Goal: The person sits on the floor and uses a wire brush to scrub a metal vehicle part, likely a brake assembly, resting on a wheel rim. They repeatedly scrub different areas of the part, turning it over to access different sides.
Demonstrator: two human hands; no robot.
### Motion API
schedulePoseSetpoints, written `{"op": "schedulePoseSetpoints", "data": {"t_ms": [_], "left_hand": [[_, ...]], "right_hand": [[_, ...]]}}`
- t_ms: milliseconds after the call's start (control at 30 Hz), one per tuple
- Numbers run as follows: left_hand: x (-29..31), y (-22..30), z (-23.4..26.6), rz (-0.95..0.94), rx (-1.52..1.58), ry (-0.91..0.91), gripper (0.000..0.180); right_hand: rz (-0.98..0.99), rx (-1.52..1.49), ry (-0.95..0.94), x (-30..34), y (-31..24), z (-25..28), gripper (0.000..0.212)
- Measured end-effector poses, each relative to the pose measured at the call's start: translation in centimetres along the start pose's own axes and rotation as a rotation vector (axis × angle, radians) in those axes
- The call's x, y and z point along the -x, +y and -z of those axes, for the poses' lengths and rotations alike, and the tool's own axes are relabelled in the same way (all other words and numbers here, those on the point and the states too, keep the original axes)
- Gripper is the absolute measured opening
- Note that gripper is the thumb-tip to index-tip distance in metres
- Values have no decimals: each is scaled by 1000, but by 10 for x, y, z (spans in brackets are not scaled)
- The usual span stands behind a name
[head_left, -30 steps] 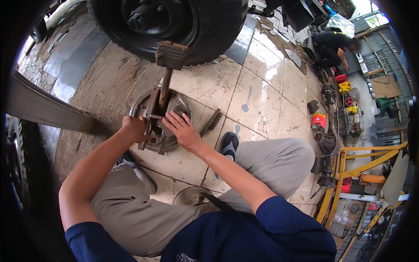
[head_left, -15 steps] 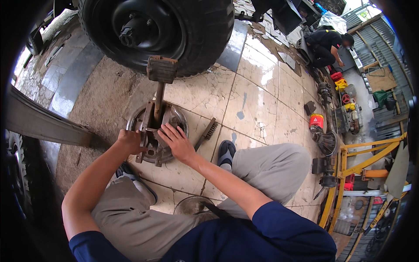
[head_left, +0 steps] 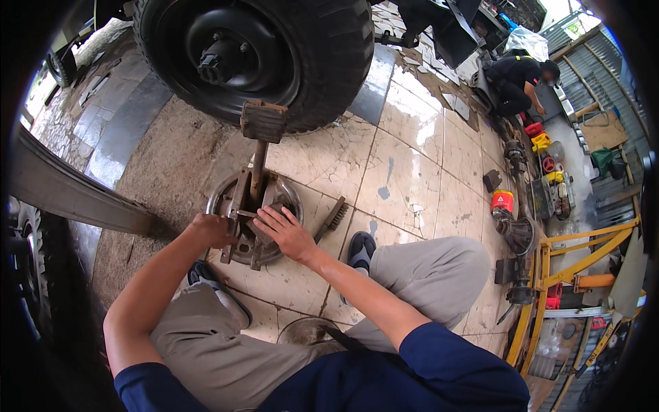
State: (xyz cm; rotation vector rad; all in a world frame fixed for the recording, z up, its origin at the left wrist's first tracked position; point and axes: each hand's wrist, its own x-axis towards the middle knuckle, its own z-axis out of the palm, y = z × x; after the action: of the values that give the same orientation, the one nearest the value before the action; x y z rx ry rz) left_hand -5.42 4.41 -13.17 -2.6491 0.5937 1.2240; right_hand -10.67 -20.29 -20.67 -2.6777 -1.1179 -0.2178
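A rusty pedal assembly, with a ribbed foot pad (head_left: 263,121) on a long arm (head_left: 258,168) and a two-sided metal bracket (head_left: 241,196), lies across a round metal rim (head_left: 294,194) on the floor before me. My left hand (head_left: 211,230) is closed at the left side of the bracket; its fingertips are partly hidden. Over the bracket's right side rests my right hand (head_left: 287,235), fingers stretched out and lying flat against it. A wire brush (head_left: 334,218) with a dark handle lies just right of the rim.
A large black wheel (head_left: 254,62) stands beyond the pedal. A grey metal beam (head_left: 82,189) slants in from the left. Along the right lie a red and yellow can (head_left: 502,200), axle parts (head_left: 516,233) and a yellow frame (head_left: 583,264). Another person (head_left: 515,82) crouches at the far right.
The view has shifted slightly, so most things sit a little lower and to the right. My left fingers look more curled at the bracket; the right hand stays on it.
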Motion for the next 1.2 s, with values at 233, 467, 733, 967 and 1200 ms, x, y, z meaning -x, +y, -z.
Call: {"op": "schedulePoseSetpoints", "data": {"t_ms": [233,467,733,967,1200], "left_hand": [[4,3,6,11,10,-31,80],[2,4,6,4,14,-16,79],[-1,3,0,-18,11,50,78],[-3,-13,3,-107,-49,19,69],[5,-22,17,-32,-13,80,56]], "right_hand": [[-20,-10,9,-4,2,-2,56],[-101,-70,8,-9,-6,0,58],[-189,-94,-87,-11,-17,8,69],[-231,-290,-329,-25,-16,34,73],[-275,-156,-346,-33,-33,41,76]]}}
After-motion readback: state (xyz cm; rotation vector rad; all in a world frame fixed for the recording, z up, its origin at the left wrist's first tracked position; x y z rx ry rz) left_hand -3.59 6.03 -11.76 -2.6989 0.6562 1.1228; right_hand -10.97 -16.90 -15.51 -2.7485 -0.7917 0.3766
